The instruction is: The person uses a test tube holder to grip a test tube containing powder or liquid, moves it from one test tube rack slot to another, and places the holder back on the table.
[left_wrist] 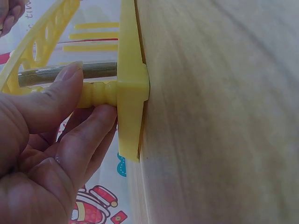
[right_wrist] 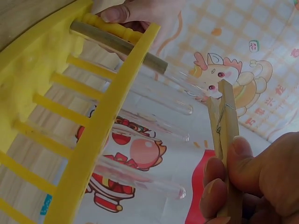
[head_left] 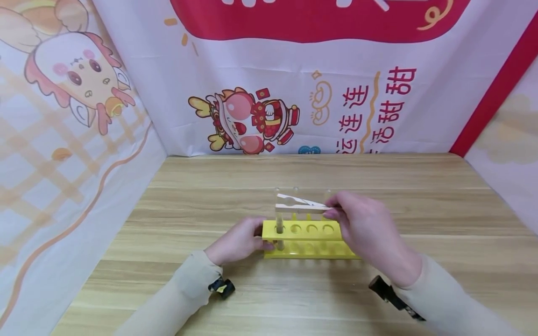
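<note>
the left hand (head_left: 237, 240) grips the yellow rack (head_left: 303, 237) as the right hand (head_left: 370, 228) pinches a wooden clip (right_wrist: 229, 121) near the top of the part-filled tube (right_wrist: 117, 44) in the end hole, seemingly lining up, the next move calling for a square clamp.

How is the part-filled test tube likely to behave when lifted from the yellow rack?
The part-filled test tube is probably stiff and fragile, since its clear wall looks like glass. Its smooth, round form suggests it may slip, or roll if laid flat. The brownish contents likely make it heavier than the clear, empty-looking tubes.
</note>
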A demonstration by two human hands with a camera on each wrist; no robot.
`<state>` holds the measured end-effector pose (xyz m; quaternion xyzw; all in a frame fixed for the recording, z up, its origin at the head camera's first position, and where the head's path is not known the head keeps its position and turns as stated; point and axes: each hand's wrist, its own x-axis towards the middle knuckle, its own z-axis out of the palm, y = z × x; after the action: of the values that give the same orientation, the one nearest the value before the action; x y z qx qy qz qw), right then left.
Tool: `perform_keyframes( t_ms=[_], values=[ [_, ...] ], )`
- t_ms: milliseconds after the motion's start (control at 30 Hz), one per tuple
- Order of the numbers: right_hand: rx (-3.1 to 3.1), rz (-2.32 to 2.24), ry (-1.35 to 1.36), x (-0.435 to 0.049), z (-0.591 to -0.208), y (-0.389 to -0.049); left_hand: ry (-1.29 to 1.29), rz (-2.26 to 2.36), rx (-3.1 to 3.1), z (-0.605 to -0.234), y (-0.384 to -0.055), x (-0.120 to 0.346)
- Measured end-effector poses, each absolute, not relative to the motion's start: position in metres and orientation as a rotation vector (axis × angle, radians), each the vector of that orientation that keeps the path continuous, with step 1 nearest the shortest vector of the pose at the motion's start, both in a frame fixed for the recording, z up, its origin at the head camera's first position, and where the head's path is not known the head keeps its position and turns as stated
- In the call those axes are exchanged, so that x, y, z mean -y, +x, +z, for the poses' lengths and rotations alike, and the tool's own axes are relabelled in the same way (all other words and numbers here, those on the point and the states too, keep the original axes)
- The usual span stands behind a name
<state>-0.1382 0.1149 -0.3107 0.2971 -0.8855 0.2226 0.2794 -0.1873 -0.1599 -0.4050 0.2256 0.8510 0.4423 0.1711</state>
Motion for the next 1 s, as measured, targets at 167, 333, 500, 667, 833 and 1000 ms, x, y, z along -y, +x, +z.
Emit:
perform_keyframes(
  t_ms=[167, 333, 500, 667, 833, 1000],
  values=[
    [2.410, 0.615, 0.790, -0.106, -0.311, -0.143, 0.635, 1.257, -2.414, -0.405, -0.187, 0.159],
    [2.469, 0.613, 0.773, -0.101, -0.311, -0.146, 0.632, 1.252, -2.421, -0.404, -0.187, 0.159],
    [2.471, 0.606, 0.776, -0.097, -0.315, -0.149, 0.618, 1.234, -2.431, -0.404, -0.188, 0.160],
    [2.482, 0.597, 0.771, -0.096, -0.317, -0.149, 0.613, 1.218, -2.438, -0.403, -0.187, 0.160],
    [2.485, 0.588, 0.771, -0.095, -0.319, -0.150, 0.620, 1.209, -2.443, -0.402, -0.187, 0.160],
    [2.485, 0.580, 0.773, -0.095, -0.323, -0.151, 0.635, 1.216, -2.436, -0.403, -0.187, 0.160]
  ],
)
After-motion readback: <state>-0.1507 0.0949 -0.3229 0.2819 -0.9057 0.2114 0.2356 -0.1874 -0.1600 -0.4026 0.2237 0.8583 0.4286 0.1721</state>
